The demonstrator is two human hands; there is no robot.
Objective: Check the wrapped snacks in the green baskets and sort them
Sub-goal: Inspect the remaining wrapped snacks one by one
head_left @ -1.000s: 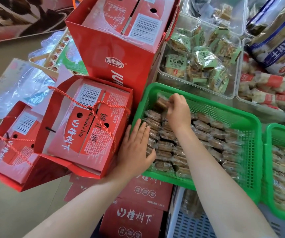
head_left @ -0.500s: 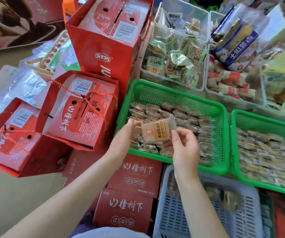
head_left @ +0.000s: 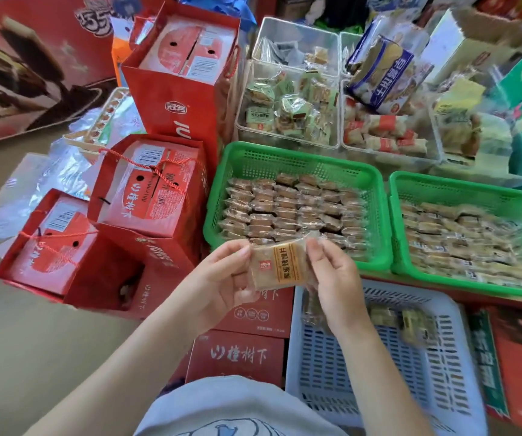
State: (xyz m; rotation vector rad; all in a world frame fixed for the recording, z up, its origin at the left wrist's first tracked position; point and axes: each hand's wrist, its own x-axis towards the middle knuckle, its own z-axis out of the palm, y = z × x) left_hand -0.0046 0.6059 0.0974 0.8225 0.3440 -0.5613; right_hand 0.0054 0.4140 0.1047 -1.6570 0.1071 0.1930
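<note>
glossy clear snack wrapper (head_left: pixel 280 265), perforated plastic basket (head_left: pixel 376 196)

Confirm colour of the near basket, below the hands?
Pale grey-blue basket, slotted walls; the head view shows it best.

I'm seeing a plain tan floor (head_left: pixel 17 325) stretching along the left. A big red poster (head_left: pixel 33 58) is leaning at the far left. Red gift boxes (head_left: pixel 146 190) are crowding the middle, with daylight brightening the far right.
</note>
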